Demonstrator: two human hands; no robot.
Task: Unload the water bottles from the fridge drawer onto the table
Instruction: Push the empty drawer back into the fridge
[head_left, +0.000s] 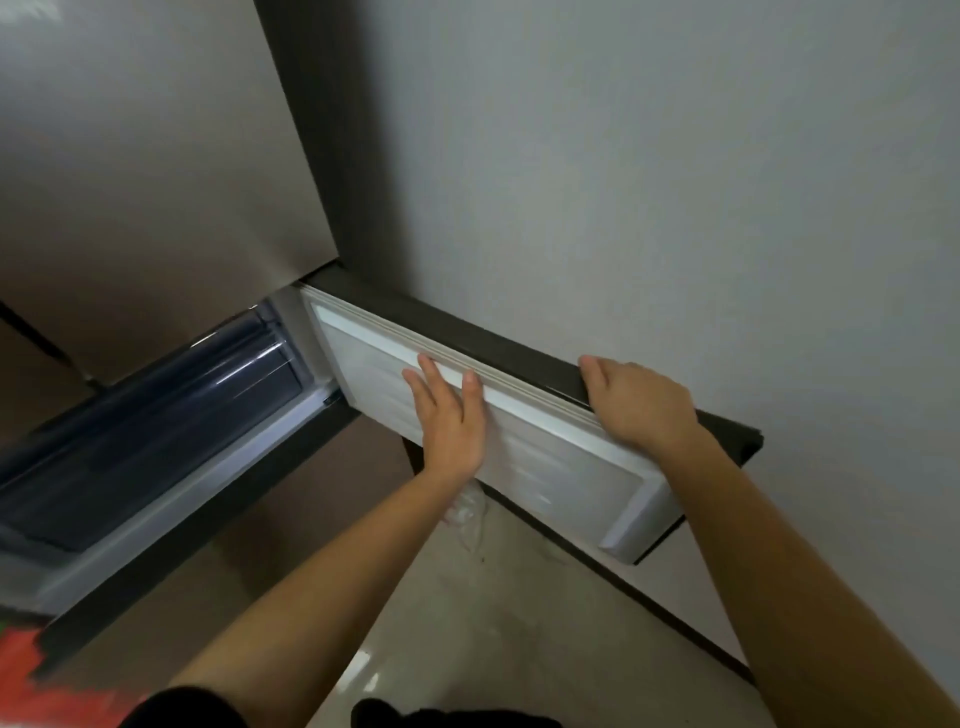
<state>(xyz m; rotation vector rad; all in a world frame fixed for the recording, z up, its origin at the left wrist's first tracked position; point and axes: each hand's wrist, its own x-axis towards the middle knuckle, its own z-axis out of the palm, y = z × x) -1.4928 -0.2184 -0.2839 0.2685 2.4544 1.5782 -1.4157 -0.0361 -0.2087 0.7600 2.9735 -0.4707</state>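
White fridge door (550, 467): left hand (449, 415) flat, fingers (427, 371) spread | right hand (639, 400) fingers curled over its top edge | fridge drawer (156, 415) at 9 o'clock, left hand nearer | water bottles unseen.

no legible text, no labels, brands, numbers or signs readable on any surface in view

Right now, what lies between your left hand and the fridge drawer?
Only the open door's white plastic inner panel lies between the left hand and the dark translucent fridge drawer, seen in the head view.
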